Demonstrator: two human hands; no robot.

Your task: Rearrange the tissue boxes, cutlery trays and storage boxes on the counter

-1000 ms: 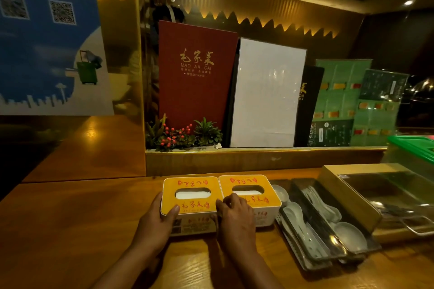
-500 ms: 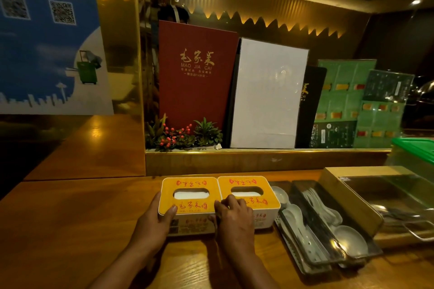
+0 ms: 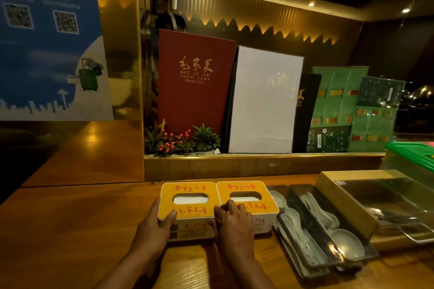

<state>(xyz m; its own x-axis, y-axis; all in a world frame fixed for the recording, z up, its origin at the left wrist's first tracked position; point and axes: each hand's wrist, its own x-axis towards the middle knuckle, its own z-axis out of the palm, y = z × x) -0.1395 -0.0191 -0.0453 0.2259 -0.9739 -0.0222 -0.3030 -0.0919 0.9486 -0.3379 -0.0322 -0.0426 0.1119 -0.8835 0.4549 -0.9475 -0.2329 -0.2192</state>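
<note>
Head view shows both hands still clasping the left tissue box (image 3: 187, 204), left hand (image 3: 153, 230) and right hand (image 3: 234, 225) fingers wrapped round it, barely shifted, flush against its twin (image 3: 246, 199) on the desk (image 3: 70, 230), alignment seemingly nearly done.

The big red menu book (image 3: 196, 82) standing behind the desk has gold Chinese writing near its top, and under it the gold letters "MAO JIA CAI". Smaller gold lines sit below those, too tiny to read.

The blue poster (image 3: 47, 42) on the left shows two square QR codes. Its other words are blurry.

The two yellow-topped tissue boxes, the left one (image 3: 187, 199) and the right one (image 3: 246, 195), carry red Chinese writing on their lids and fronts.

The black menu (image 3: 307, 110) shows a bit of gold writing. The print on the green cards (image 3: 338, 101) is too small to read.
</note>
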